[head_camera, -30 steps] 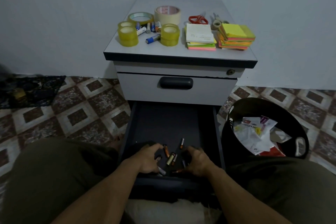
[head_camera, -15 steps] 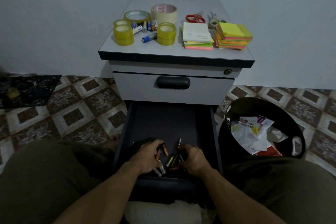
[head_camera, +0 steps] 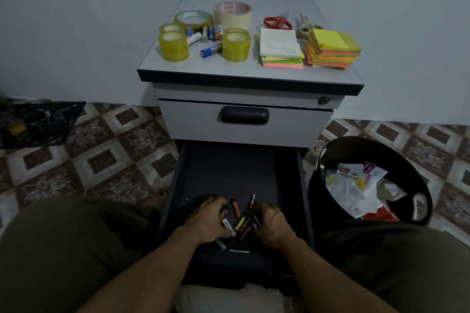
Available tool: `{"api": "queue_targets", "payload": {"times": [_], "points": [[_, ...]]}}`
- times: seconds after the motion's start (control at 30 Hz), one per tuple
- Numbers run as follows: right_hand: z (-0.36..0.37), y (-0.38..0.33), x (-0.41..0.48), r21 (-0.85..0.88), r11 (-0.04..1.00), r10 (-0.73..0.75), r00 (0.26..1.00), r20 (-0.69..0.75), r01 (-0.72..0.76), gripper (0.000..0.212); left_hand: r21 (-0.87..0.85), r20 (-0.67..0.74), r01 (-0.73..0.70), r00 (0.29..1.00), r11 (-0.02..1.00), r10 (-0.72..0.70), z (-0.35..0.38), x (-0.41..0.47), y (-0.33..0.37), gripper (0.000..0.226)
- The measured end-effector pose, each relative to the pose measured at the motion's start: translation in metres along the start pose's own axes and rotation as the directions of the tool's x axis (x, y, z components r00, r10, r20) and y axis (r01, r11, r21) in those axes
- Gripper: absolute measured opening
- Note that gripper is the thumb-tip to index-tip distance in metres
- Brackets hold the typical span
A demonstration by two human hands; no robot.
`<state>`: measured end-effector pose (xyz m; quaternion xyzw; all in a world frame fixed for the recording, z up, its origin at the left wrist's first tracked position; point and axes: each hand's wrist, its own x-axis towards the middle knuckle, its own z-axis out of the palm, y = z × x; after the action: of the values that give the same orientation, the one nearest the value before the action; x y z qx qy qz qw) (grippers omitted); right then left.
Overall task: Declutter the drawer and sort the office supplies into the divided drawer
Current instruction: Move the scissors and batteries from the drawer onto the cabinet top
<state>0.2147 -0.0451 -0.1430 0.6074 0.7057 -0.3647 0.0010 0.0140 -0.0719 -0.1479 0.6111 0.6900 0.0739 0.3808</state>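
The dark bottom drawer (head_camera: 229,170) of the grey cabinet is pulled open between my knees. Several loose batteries (head_camera: 239,218) lie in a heap near its front. My left hand (head_camera: 206,221) curls round batteries at the heap's left side, one white cell poking out under its fingers. My right hand (head_camera: 272,223) curls its fingers round the batteries on the right side. One battery (head_camera: 251,201) lies just beyond the heap. The drawer's back part is bare.
The cabinet top (head_camera: 203,68) carries tape rolls (head_camera: 174,46), more batteries (head_camera: 211,49), red scissors (head_camera: 277,23) and sticky-note stacks (head_camera: 333,49). The upper drawer (head_camera: 244,115) is closed. A black bin (head_camera: 330,150) with paper scraps stands on the right.
Both hands have drawn closer together and raked the scattered batteries into a tighter heap. The camera has shifted slightly.
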Motion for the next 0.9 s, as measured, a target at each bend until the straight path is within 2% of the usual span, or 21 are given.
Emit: {"api": "queue_targets", "payload": {"times": [0.17,0.33,0.5,0.6,0.9], "points": [[0.000,0.002,0.003,-0.004,1.000,-0.009,1.000,-0.021,0.009,0.036,0.019,-0.005,-0.020,1.000,1.000,0.020,0.001,0.003,0.003,0.056],[-0.001,0.002,0.006,0.025,1.000,0.006,1.000,-0.023,-0.006,0.039,0.026,0.008,-0.054,0.999,0.998,0.054,-0.001,0.003,0.001,0.048],[-0.001,0.002,0.008,0.017,0.999,-0.029,0.998,-0.060,0.030,0.025,0.086,0.033,-0.169,0.986,0.982,0.166,-0.002,0.004,0.002,0.036],[0.000,0.002,0.008,0.062,0.998,-0.021,0.998,-0.064,0.025,0.016,0.119,0.056,-0.238,0.971,0.964,0.233,0.000,0.005,0.004,0.031],[-0.001,0.006,0.012,0.222,0.974,0.059,0.997,-0.046,-0.047,0.014,0.196,0.112,-0.311,0.949,0.930,0.294,0.004,0.009,0.000,0.017]]}}
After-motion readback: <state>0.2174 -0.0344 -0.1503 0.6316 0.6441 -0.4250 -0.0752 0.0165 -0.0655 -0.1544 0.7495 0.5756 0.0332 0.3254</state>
